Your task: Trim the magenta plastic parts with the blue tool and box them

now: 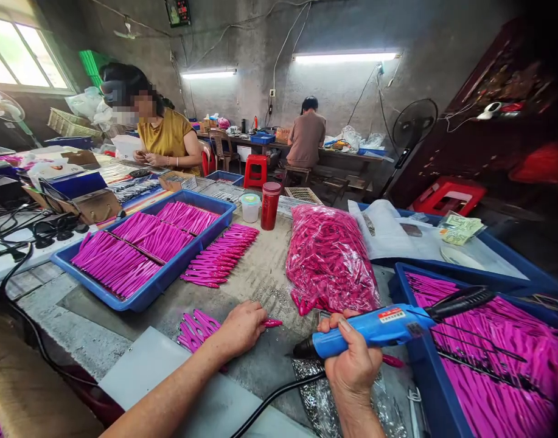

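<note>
Two hands: left hand [241,329] and right hand [354,359], both over the near middle of the tabletop [260,264].
Left hand: fingers curled in around a pink piece [274,323], its tip showing to the right; how firm the grip is, I cannot tell.
Right hand: wrapped around a blue power driver [374,331], its black nose pointing left, a black cord [279,396] trailing near.
Loose pink pieces: a small group [197,328] just left of the left hand; a neat row [220,257] farther off.
Metal bits: small and shiny [273,298], scattered just beyond the left hand.
Plastic bag: clear, full of pink pieces [333,255], beyond the right hand.
Blue trays: one at left [182,257], one at near right [427,356], both filled with pink pieces.
Red container: upright [270,208], beside a small lidded tub [250,208].
Co-worker: seated far left in a yellow top [167,141], both hands together.
</note>
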A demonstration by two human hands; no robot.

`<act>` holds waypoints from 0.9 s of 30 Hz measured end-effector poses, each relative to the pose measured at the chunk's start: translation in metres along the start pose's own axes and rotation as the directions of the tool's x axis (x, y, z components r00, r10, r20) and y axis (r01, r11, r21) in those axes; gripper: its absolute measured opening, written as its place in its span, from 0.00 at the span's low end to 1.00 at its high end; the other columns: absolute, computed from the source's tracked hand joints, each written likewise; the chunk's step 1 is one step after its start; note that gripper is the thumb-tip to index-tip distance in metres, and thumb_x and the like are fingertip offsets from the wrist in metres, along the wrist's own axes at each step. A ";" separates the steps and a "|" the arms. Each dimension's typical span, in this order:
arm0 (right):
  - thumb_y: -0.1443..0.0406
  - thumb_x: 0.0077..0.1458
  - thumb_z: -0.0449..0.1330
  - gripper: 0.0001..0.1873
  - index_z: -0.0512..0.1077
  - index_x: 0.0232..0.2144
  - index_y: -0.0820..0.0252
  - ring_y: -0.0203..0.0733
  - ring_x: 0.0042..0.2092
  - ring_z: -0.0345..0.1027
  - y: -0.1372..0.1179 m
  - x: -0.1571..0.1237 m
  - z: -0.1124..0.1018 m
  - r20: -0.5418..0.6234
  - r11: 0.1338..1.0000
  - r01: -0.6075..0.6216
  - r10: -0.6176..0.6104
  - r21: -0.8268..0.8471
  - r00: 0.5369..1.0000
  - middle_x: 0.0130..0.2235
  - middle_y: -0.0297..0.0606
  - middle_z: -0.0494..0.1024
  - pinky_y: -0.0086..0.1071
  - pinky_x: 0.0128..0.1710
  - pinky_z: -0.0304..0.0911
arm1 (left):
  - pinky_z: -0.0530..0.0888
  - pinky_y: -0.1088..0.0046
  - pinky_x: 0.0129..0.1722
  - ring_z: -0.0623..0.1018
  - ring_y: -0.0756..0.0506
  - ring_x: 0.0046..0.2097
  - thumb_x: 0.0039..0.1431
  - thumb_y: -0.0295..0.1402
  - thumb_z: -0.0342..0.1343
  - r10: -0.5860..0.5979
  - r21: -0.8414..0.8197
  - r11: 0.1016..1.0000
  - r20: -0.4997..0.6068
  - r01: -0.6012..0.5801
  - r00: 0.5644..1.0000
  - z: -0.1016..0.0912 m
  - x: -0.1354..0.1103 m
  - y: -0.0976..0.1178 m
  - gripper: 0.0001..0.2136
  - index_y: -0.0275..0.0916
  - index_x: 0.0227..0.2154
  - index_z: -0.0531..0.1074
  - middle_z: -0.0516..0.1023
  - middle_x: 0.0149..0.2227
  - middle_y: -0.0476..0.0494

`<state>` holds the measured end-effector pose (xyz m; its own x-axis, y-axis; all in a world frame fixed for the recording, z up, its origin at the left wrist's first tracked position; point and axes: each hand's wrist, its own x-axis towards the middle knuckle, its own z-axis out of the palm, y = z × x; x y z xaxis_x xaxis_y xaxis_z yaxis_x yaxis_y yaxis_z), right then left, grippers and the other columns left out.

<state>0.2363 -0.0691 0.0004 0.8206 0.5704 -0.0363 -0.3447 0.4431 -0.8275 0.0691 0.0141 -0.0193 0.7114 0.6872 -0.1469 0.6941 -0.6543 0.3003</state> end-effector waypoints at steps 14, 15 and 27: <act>0.61 0.36 0.66 0.19 0.65 0.31 0.60 0.38 0.22 0.65 -0.002 -0.007 0.008 0.082 0.993 0.112 -0.108 -0.048 0.991 0.22 0.29 0.69 0.34 0.25 0.62 | 0.66 0.75 0.40 0.74 0.47 0.41 0.56 0.29 0.54 -0.069 -0.156 0.986 -0.026 0.064 0.997 0.004 0.003 -0.001 0.04 0.40 0.27 0.72 0.76 0.34 0.48; 0.61 0.36 0.66 0.19 0.65 0.31 0.60 0.38 0.22 0.65 -0.003 -0.007 0.010 0.100 0.991 0.124 -0.118 -0.055 0.988 0.22 0.29 0.69 0.34 0.25 0.62 | 0.66 0.75 0.40 0.74 0.47 0.41 0.56 0.29 0.55 -0.070 -0.162 0.985 -0.031 0.064 0.997 0.005 0.003 -0.001 0.04 0.40 0.27 0.72 0.76 0.34 0.48; 0.64 0.40 0.66 0.17 0.64 0.33 0.61 0.37 0.22 0.65 0.013 -0.005 0.046 0.293 0.969 0.239 -0.212 -0.059 0.932 0.23 0.30 0.69 0.34 0.26 0.62 | 0.67 0.71 0.41 0.74 0.43 0.44 0.54 0.28 0.53 -0.182 -0.121 0.976 0.021 0.184 0.983 -0.004 0.004 0.014 0.04 0.41 0.30 0.73 0.77 0.37 0.46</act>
<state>0.2068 -0.0346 0.0159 0.7041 0.6409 0.3057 -0.1117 0.5251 -0.8437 0.0810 0.0089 -0.0123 0.5751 0.7882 -0.2192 0.7944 -0.4739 0.3799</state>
